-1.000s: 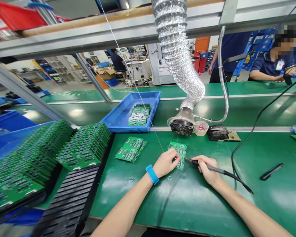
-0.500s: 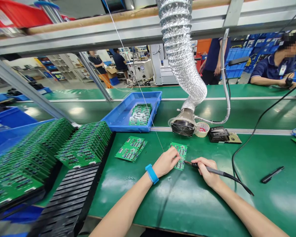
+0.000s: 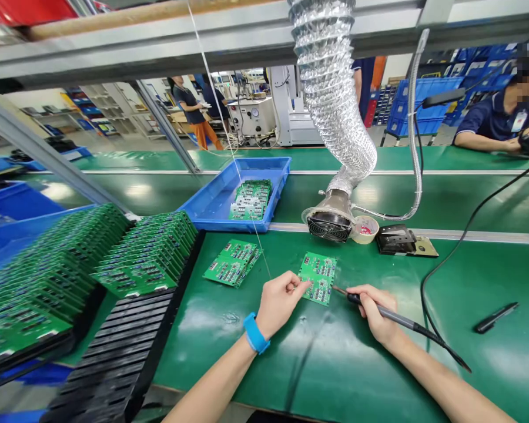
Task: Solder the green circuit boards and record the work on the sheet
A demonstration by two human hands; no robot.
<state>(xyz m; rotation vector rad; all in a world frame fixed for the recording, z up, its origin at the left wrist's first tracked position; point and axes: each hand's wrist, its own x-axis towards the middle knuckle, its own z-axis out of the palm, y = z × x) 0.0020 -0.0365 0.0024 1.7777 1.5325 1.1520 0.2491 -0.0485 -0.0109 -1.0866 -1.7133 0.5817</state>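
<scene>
A small green circuit board (image 3: 319, 276) lies flat on the green bench mat (image 3: 344, 346). My left hand (image 3: 278, 301), with a blue wristband, pinches a thin solder wire (image 3: 229, 147) that runs down from overhead; its fingertips touch the board's left edge. My right hand (image 3: 376, 311) grips a black soldering iron (image 3: 401, 322) like a pen. The iron's tip sits just off the board's right edge.
A pair of stacked boards (image 3: 231, 262) lies left of the hands. Racks of upright boards (image 3: 145, 252) fill the left side. Behind are a blue tray (image 3: 211, 202) with boards, a fume extractor hose (image 3: 335, 205), an iron stand (image 3: 397, 239) and a black pen (image 3: 496, 317). A co-worker (image 3: 502, 117) sits far right.
My left hand has slid back to the left off the board, and the iron's tip has come away from the board's edge. The view has shifted slightly.
</scene>
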